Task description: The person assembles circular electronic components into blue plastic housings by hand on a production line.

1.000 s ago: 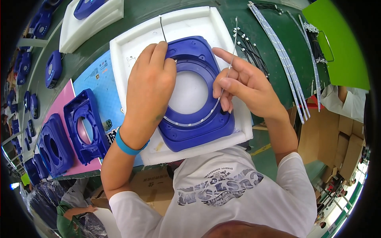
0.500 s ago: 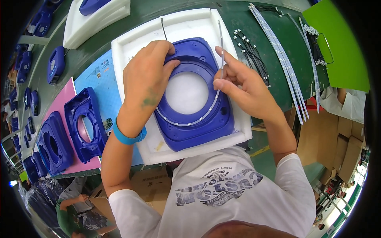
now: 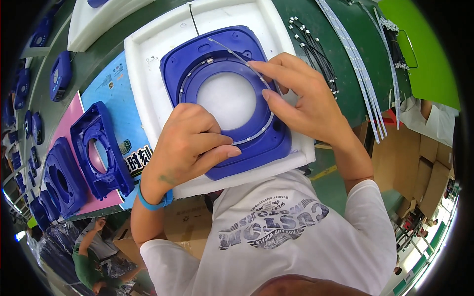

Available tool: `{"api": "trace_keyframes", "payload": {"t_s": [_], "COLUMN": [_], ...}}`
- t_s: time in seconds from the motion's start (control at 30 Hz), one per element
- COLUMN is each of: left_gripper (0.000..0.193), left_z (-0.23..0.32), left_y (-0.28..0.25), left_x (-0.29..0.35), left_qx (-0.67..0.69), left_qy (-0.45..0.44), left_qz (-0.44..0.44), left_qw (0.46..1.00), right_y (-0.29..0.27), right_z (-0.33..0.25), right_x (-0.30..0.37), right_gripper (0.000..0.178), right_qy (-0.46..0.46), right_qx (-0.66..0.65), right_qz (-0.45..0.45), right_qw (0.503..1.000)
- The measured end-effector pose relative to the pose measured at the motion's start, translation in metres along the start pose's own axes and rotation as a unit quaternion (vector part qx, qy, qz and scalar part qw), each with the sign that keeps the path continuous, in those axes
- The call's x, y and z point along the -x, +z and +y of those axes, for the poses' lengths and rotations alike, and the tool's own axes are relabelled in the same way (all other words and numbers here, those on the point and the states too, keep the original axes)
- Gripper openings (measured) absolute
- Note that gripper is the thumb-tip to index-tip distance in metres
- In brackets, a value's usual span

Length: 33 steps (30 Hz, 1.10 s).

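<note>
A blue plastic housing (image 3: 269, 153) with a large round opening lies in a white foam tray (image 3: 140, 64). Along the ring around the opening runs a thin, pale LED strip (image 3: 256, 134). Its free end stands up off the ring at the upper right. My right hand (image 3: 303, 96) holds this free part between thumb and index finger. Over the lower left of the ring, my left hand (image 3: 190, 140) is closed, its thumb and index tip at the strip. Its knuckles hide part of the ring. A black cable (image 3: 193, 19) leaves the housing's top.
More LED strips (image 3: 353, 66) and black connector cables (image 3: 313, 54) lie on the green table to the right, near a green panel (image 3: 419, 54). At left, blue housings (image 3: 101, 153) rest on pink and blue sheets (image 3: 106, 89). Another person (image 3: 89, 261) is at lower left.
My left hand has moved from the ring's top left down to its lower left. The strip's free end now leans left over the housing, and my right fingers have shifted slightly left.
</note>
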<state>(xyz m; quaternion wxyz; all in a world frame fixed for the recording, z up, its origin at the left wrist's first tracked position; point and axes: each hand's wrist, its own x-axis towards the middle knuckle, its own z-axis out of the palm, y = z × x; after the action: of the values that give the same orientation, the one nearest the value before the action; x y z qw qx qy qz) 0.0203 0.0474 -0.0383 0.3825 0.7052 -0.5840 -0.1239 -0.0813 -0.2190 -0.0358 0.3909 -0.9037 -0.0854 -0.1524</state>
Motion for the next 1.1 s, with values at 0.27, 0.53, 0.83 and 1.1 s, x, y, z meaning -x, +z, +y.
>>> {"api": "trace_keyframes", "payload": {"t_s": [0.27, 0.53, 0.83, 1.1], "left_gripper": [0.019, 0.029, 0.031, 0.010], "left_z": [-0.004, 0.003, -0.031, -0.028], "left_y": [-0.003, -0.004, -0.006, 0.015], "left_x": [0.005, -0.024, -0.061, -0.074], "left_qx": [0.014, -0.124, -0.344, -0.381], "left_qy": [0.025, 0.039, 0.080, 0.091], "left_qz": [-0.017, 0.086, 0.185, 0.198], "left_qw": [0.999, 0.988, 0.917, 0.898], "right_y": [0.003, 0.009, 0.019, 0.016], "right_z": [-0.007, -0.009, -0.009, -0.019], "right_x": [0.002, 0.007, 0.009, -0.001], "right_gripper": [0.042, 0.038, 0.040, 0.040], "right_qy": [0.048, 0.030, 0.060, 0.086], "right_qx": [-0.018, 0.028, 0.001, 0.029], "right_qz": [-0.025, -0.001, 0.036, 0.020], "right_qw": [0.998, 0.999, 0.998, 0.996]}}
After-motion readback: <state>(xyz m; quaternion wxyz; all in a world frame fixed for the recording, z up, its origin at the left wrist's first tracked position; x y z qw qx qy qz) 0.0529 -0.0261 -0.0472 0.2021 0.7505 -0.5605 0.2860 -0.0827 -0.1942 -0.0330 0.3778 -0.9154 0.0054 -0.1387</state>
